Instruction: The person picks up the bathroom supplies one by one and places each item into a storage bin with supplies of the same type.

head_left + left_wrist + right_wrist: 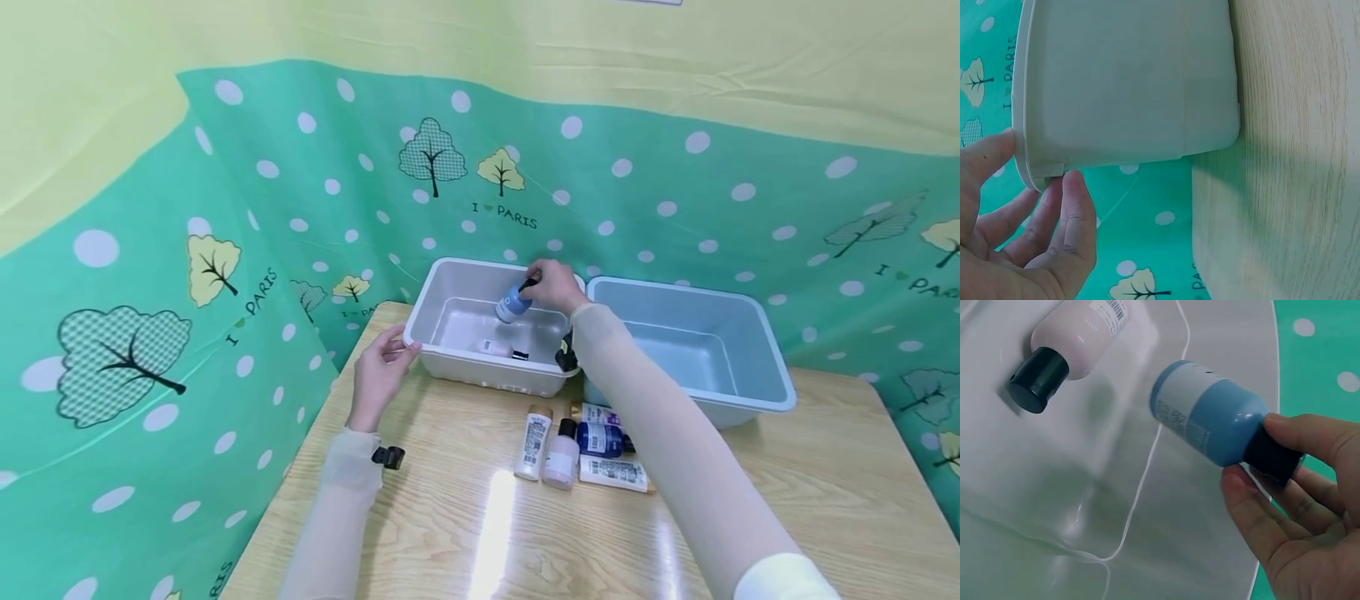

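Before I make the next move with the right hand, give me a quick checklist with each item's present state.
1. Right-hand hold: ok. The right hand pinches the blue bottle by its black cap.
2. Grey bin steadied: ok. The left hand pinches the grey bin at its near left corner.
3. Space inside: ok. The pink bottle lies on its side in the grey bin, with bare floor around it.
4. Blue bottle upright: not ok. It is tilted.
5. Cap tightly closed: cannot tell. The cap is on, but tightness does not show.
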The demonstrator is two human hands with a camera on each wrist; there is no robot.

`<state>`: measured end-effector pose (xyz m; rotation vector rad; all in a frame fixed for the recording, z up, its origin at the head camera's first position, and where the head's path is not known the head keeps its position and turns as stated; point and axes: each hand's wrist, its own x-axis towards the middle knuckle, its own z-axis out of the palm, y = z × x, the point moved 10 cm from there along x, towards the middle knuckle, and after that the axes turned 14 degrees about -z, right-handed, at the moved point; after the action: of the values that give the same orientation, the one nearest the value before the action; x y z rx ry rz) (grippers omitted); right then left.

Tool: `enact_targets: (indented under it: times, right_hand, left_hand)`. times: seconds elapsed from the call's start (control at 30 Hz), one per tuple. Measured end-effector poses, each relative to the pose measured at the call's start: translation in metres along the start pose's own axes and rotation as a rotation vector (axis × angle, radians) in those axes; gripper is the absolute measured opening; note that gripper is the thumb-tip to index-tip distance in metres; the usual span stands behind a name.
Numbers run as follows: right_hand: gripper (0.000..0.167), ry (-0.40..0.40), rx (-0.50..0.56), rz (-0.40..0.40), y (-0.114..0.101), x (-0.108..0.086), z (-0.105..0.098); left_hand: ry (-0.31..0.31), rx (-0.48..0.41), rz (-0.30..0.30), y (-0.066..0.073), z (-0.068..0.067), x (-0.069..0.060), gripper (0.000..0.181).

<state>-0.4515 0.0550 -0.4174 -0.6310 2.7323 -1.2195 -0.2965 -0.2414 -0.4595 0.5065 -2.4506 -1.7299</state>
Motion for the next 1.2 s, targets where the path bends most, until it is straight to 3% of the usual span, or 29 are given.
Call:
enact_targets:
  times: [0.23, 0.43, 0.7, 0.87, 1.2]
  right_hand:
    - [0.037, -0.082, -0.11, 0.004, 0.003, 0.001, 0.006]
    - [0.038, -0.099, -0.117, -0.023, -0.002, 0.0, 0.004]
    - [0.04, -0.06, -0.026, -0.027, -0.008, -0.006, -0.001]
    - [0.041, -0.019, 0.094, -0.054, -0.014, -0.013, -0.012]
    - [0.041, 0.097, 0.243, -0.108, -0.04, -0.046, -0.039]
  left_hand:
    - [-0.003, 0.004, 0.008, 0.003, 0.004, -0.002, 0.05]
    - [0.002, 0.01, 0.01, 0.004, 0.006, 0.0, 0.048]
    - [-0.01, 0.01, 0.007, 0.002, 0.008, 0.001, 0.049]
    - [-0.014, 0.017, 0.0, 0.0, 0.008, 0.002, 0.051]
    - [-0.01, 0.011, -0.017, -0.004, 0.003, 0.003, 0.054]
